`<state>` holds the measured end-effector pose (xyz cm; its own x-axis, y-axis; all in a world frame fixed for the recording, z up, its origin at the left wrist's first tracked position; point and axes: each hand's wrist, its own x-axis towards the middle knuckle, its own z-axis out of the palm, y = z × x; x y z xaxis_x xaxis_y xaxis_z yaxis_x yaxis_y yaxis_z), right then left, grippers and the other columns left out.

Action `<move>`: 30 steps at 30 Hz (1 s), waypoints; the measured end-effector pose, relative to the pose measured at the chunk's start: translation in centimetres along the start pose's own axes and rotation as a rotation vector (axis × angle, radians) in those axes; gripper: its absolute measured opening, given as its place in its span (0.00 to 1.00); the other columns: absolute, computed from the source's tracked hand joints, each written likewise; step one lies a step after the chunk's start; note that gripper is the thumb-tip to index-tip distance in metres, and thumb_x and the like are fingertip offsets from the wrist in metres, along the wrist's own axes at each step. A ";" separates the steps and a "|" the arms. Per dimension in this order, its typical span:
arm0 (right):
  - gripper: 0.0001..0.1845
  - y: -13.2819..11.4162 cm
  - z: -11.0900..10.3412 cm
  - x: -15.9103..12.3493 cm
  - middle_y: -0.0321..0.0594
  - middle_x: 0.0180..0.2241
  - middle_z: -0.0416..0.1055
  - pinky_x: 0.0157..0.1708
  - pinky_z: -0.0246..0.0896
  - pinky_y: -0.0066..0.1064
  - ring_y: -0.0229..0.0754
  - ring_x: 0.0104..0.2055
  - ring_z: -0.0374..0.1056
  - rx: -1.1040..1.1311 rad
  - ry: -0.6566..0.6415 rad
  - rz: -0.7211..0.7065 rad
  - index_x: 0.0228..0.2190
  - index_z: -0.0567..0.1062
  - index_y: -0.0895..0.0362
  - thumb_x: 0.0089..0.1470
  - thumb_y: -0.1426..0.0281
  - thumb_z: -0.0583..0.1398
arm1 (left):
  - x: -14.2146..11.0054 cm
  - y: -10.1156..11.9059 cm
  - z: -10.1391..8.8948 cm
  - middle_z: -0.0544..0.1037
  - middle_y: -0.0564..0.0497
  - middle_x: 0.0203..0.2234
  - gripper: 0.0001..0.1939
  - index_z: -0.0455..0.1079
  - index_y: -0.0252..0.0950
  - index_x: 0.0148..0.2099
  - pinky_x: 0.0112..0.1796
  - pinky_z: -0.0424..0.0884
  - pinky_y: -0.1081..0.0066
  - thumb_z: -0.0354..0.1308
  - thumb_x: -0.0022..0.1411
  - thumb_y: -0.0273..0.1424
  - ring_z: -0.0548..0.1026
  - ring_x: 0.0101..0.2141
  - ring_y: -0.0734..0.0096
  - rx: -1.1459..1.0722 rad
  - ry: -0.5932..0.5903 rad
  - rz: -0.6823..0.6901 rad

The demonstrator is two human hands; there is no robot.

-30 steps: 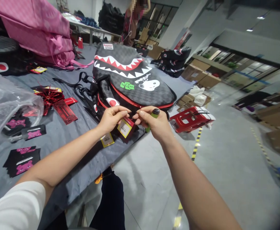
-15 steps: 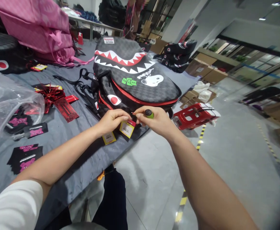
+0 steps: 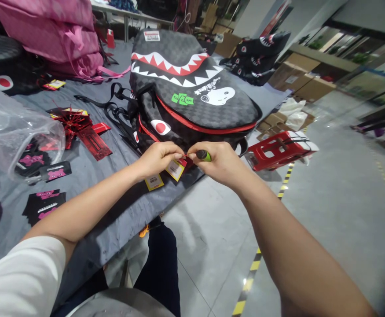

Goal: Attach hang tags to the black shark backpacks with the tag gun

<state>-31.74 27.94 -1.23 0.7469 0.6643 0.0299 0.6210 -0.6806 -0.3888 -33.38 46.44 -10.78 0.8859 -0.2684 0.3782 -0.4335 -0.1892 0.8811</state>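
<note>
While your two bare hands meet at the near edge of the black checkered backpack (image 3: 195,112) with its red-and-white shark mouth, their fingertips almost touch. Your left hand (image 3: 161,159) pinches thumb against forefinger at a thin red string (image 3: 185,156), and your right hand (image 3: 217,165) grips the string's other side, its fingers also curled around a green cylindrical tool with a black end (image 3: 203,155). Where the string runs beneath your fingers is hidden.

The backpack lies at twelve o'clock from your hands, printed side up, on the bench draped in grey cloth (image 3: 113,229). Just below your fingers, at seven o'clock, hangs a yellow-bordered white paper tag (image 3: 175,170); a second yellow-edged barcode tag (image 3: 154,181) sits at eight.

Between nine and ten o'clock you have a bunch of glossy red tags with red strings (image 3: 95,143), and farther out a clear plastic bag (image 3: 17,119). Between eight and nine lie black cards with pink bears (image 3: 45,207). Pink backpacks (image 3: 53,35) are stacked at ten o'clock; at three, beyond the bench's edge, is a red slotted object (image 3: 274,149).
</note>
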 end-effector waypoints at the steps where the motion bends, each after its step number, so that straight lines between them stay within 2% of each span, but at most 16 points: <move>1: 0.10 0.0 0.0 0.0 0.38 0.29 0.76 0.33 0.58 0.29 0.41 0.32 0.70 -0.009 -0.002 0.001 0.30 0.78 0.56 0.50 0.75 0.56 | 0.0 0.0 0.0 0.79 0.51 0.31 0.09 0.78 0.36 0.37 0.36 0.68 0.73 0.55 0.63 0.28 0.75 0.33 0.72 0.007 -0.005 -0.003; 8: 0.12 -1.0 -0.1 -0.1 0.40 0.32 0.76 0.31 0.54 0.29 0.42 0.34 0.69 -0.244 -0.078 0.026 0.33 0.79 0.56 0.50 0.77 0.56 | 0.2 0.6 0.0 0.80 0.52 0.31 0.06 0.78 0.37 0.36 0.36 0.67 0.72 0.58 0.61 0.27 0.76 0.33 0.70 0.097 -0.049 -0.067; 14: 0.09 -1.1 0.3 -0.1 0.40 0.30 0.74 0.28 0.50 0.31 0.44 0.32 0.68 -0.352 -0.098 0.008 0.30 0.77 0.55 0.48 0.77 0.58 | 0.4 0.9 -0.3 0.77 0.53 0.27 0.02 0.75 0.34 0.32 0.34 0.66 0.72 0.62 0.56 0.24 0.74 0.31 0.70 0.065 -0.097 -0.109; 20: 0.09 -0.8 1.2 -0.1 0.41 0.28 0.73 0.26 0.47 0.32 0.45 0.32 0.67 -0.353 -0.068 -0.023 0.30 0.77 0.55 0.47 0.78 0.59 | 0.5 -1.0 0.1 0.74 0.54 0.28 0.08 0.72 0.34 0.30 0.35 0.66 0.72 0.70 0.50 0.25 0.75 0.35 0.66 -0.084 0.000 -0.182; 25: 0.10 -0.8 1.4 -0.2 0.39 0.29 0.74 0.26 0.47 0.32 0.45 0.32 0.68 -0.370 -0.050 -0.047 0.31 0.78 0.54 0.48 0.76 0.58 | 0.3 -1.4 0.5 0.71 0.53 0.27 0.07 0.70 0.34 0.31 0.37 0.65 0.70 0.65 0.54 0.21 0.74 0.38 0.64 -0.063 0.098 -0.197; 30: 0.09 -0.8 1.3 -0.2 0.40 0.31 0.75 0.29 0.51 0.33 0.46 0.35 0.69 -0.352 -0.079 -0.041 0.32 0.78 0.55 0.51 0.73 0.57 | 0.0 -0.7 0.7 0.71 0.53 0.28 0.06 0.70 0.35 0.31 0.39 0.64 0.69 0.65 0.53 0.23 0.73 0.40 0.61 0.137 0.038 -0.095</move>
<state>-32.72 28.74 -2.16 0.7075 0.7057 -0.0379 0.7041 -0.7085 -0.0473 -33.19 45.95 -11.57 0.9283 -0.2081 0.3082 -0.3641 -0.3400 0.8671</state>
